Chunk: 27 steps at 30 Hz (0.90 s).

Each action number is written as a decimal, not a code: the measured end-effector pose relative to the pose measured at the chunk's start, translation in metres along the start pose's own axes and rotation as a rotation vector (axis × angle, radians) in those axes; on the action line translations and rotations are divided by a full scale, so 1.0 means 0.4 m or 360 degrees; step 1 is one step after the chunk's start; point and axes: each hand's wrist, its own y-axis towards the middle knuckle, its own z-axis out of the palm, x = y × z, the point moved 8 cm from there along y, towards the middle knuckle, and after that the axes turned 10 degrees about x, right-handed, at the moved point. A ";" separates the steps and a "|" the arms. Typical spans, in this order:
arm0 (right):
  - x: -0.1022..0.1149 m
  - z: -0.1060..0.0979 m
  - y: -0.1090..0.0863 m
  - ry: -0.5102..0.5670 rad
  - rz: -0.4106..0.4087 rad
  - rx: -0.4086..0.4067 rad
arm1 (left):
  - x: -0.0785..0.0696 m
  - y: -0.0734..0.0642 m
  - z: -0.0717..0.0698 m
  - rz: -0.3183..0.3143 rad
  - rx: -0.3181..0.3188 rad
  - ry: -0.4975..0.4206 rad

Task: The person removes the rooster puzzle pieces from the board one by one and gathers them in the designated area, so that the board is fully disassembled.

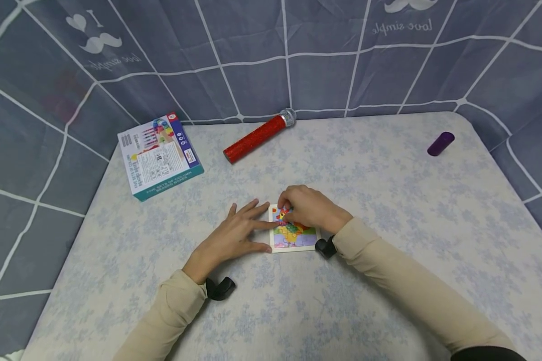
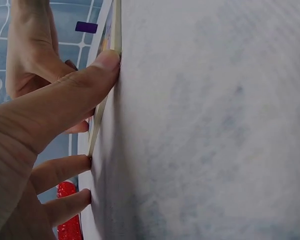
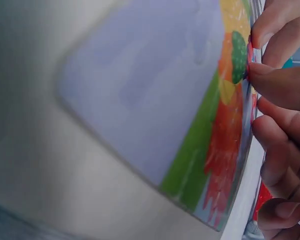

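One puzzle (image 1: 295, 240) approx mid tabletop (image 1: 370, 165), well short of the far edge, pcs lying in a pale tray (image 1: 293, 250). L hand (image 1: 235, 235) isn't grasping: fingers spread, thumb at tray's near-left corner, index over its left edge onto the pic. R hand (image 1: 313, 206) curled, thumb + index pinching a red pc (image 1: 282, 216) by tray's far-left corner, AFAICT. Can't tell if that pc is loose or seated; fingers hide too much on all cams.

Risks as I'd call them:
- R presses w/ pc rotated or off-line: tab jams, or neighbors pop up.
- L index sits right beside R thumb: could block the slot or nudge an adj pc.
- L braces the left side only, so a sideways shove might slide or pivot the tray.
- R wrist cam (image 1: 326, 247) is at tray's near-right corner in head view; a low wrist could catch it.

Containers: tray's near half looks filled; far-right part is under R hand, so can't confirm it's full. Box (image 1: 160, 155) by tabletop's far-left corner, looks closed, contents unseen. Mic (image 1: 257, 138) near far edge, purple cyl (image 1: 440, 144) toward far-right corner, both well apart from the hands.
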 end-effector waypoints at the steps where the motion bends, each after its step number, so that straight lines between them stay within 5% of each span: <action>1: 0.001 0.000 0.001 0.0003 0.0002 0.0008 | 0.000 0.001 0.000 -0.0001 0.0007 -0.0005; 14: 0.029 -0.012 -0.004 -0.0248 0.0082 0.0044 | -0.010 0.007 0.001 -0.0010 0.0138 0.0057; 27: 0.030 -0.010 0.001 -0.0225 0.0059 0.0091 | -0.012 0.005 0.001 -0.0007 0.0158 -0.0005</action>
